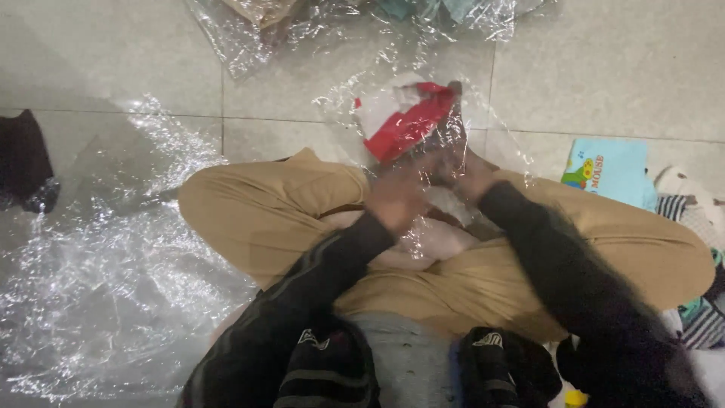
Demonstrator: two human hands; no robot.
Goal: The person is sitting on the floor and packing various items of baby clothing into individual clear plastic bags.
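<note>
I look down on a tiled floor (604, 68) with my legs crossed in tan trousers (257, 211). To my left lies a wide spread of crumpled clear plastic sheeting (106, 287), and a dark cloth (23, 162) sits at the far left edge. Ahead, at the top of the view, more clear bags (302, 23) hold folded garments, brownish and teal. To my right lies a pale blue cloth with a cartoon print (608, 170), and beyond it a pile of striped and patterned cloths (698, 227) at the edge. Nothing lies between my hands and the bag I work on, though the glare on the plastic hides much of it.

The red and white garment (404, 117) sits inside a clear plastic bag (423, 91), just beyond my knees, over the floor in front of my lap. My left hand (396, 200) is at the near end of the bag, and my right hand (461, 170) is just beside it, both touching the plastic below the garment. Both are blurred; the fingers seem curled onto the film, but I cannot tell how firmly they grip. The garment lies just past the fingertips, away from me.
</note>
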